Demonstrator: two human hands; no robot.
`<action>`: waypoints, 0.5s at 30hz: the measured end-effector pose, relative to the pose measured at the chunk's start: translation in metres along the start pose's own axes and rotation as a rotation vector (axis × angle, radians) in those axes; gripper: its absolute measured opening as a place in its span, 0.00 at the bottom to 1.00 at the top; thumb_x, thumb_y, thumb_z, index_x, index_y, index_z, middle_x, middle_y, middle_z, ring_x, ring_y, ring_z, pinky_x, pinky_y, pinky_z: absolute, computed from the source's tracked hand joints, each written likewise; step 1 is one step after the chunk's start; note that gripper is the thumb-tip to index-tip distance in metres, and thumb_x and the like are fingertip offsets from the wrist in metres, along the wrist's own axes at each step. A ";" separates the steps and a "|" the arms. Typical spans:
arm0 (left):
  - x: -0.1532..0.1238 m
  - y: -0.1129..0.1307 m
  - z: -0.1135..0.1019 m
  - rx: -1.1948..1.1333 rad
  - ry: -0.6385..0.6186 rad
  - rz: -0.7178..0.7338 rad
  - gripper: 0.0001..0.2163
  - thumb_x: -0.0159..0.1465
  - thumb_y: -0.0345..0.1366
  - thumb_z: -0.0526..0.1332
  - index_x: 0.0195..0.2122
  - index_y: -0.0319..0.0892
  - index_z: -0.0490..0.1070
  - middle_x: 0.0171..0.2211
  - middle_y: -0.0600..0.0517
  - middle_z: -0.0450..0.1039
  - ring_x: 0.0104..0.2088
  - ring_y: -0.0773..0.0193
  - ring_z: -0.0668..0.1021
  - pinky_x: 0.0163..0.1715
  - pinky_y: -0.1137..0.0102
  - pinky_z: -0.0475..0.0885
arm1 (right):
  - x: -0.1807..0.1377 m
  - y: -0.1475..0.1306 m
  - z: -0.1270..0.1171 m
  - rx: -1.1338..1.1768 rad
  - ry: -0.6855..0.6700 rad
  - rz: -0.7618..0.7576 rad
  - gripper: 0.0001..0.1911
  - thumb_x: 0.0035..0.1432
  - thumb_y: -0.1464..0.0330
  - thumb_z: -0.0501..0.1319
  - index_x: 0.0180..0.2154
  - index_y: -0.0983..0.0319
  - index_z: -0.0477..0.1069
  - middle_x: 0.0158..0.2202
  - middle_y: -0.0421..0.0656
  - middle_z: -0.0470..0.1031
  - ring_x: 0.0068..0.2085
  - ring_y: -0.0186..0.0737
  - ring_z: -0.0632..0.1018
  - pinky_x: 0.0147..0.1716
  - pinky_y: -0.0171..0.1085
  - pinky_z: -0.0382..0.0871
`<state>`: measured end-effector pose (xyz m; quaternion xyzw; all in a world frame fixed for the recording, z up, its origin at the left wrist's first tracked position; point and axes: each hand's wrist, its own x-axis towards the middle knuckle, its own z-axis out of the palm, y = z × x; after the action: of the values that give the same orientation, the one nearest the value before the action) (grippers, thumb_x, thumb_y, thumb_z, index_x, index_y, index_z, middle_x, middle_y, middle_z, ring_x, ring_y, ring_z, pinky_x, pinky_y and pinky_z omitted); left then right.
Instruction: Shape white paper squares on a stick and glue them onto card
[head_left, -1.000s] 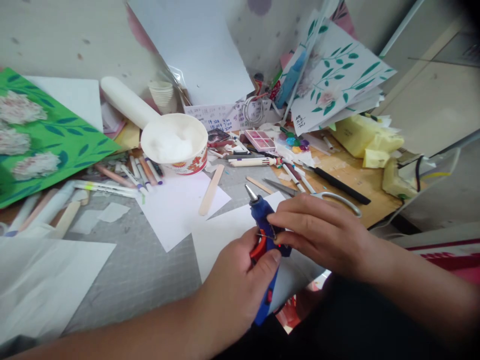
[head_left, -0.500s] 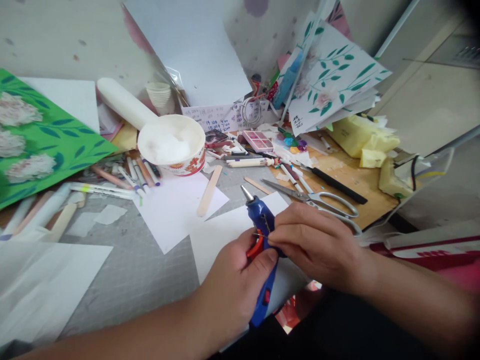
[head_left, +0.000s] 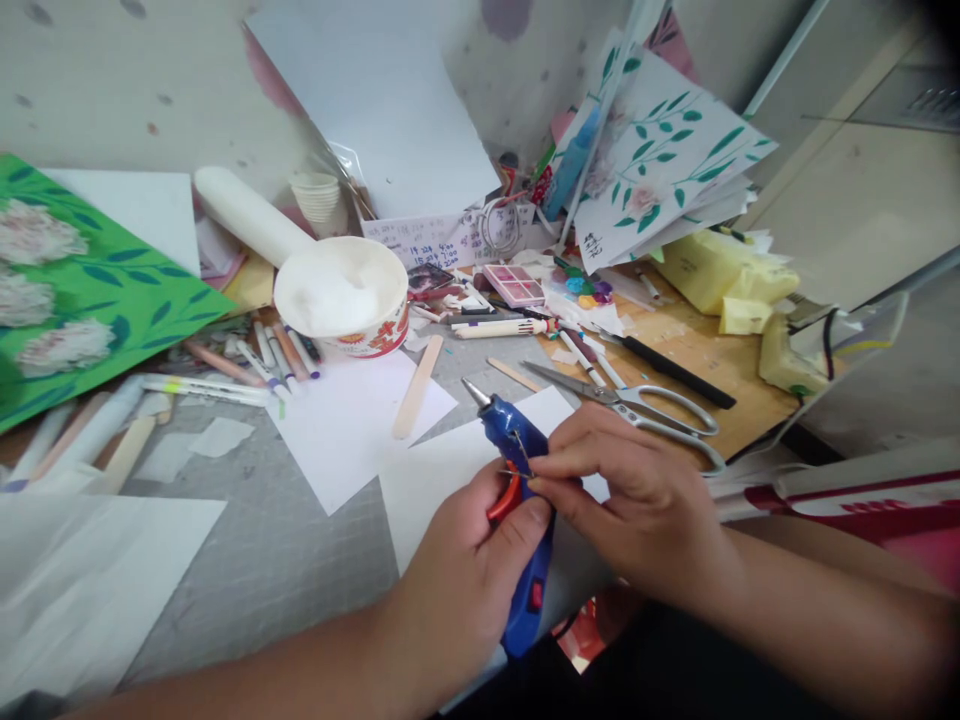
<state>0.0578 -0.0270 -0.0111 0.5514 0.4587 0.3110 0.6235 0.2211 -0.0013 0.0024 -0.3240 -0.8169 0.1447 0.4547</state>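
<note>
A blue glue gun (head_left: 512, 420) with an orange trigger (head_left: 504, 498) points its metal nozzle up and to the left, above a white sheet (head_left: 431, 490). Wrapped round its handle is my left hand (head_left: 476, 560), thumb across the grip. My right hand (head_left: 637, 500) pinches a thin metal wire (head_left: 519, 445) on the side of the gun between thumb and forefinger. Part of the wire is hidden by the fingertips. Beyond the right hand lie silver-handled scissors (head_left: 630, 400). A wooden craft stick (head_left: 418, 388) rests on white paper left of the nozzle.
A paper tub (head_left: 375, 340) with a white scoop-like piece (head_left: 255, 215) stands at the back. Markers (head_left: 281, 355) crowd the left. A black-handled knife (head_left: 667, 365), a yellow package (head_left: 705, 275) and painted sheets (head_left: 667, 150) are at right. A green floral picture (head_left: 135, 280) leans at left.
The nozzle has swung a little to the left and down. My right fingers have shifted slightly left, and more of the wire shows beside them. My left hand keeps its hold.
</note>
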 end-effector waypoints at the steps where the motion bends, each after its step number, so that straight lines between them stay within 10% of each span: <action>1: 0.000 0.000 0.000 0.004 0.006 0.003 0.13 0.67 0.44 0.54 0.44 0.42 0.70 0.28 0.55 0.72 0.33 0.62 0.74 0.36 0.69 0.67 | 0.000 -0.001 0.000 0.012 0.006 0.019 0.08 0.52 0.80 0.62 0.33 0.63 0.73 0.26 0.39 0.72 0.29 0.33 0.74 0.27 0.33 0.71; 15: -0.001 -0.002 0.001 -0.011 -0.003 -0.021 0.17 0.67 0.46 0.52 0.52 0.44 0.66 0.28 0.55 0.69 0.29 0.63 0.73 0.30 0.70 0.67 | -0.003 -0.004 0.006 0.111 0.063 0.264 0.07 0.52 0.77 0.65 0.35 0.65 0.77 0.30 0.42 0.75 0.33 0.33 0.76 0.32 0.30 0.71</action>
<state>0.0576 -0.0288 -0.0132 0.5438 0.4618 0.3059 0.6305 0.2160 -0.0060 -0.0006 -0.4075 -0.7431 0.2382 0.4744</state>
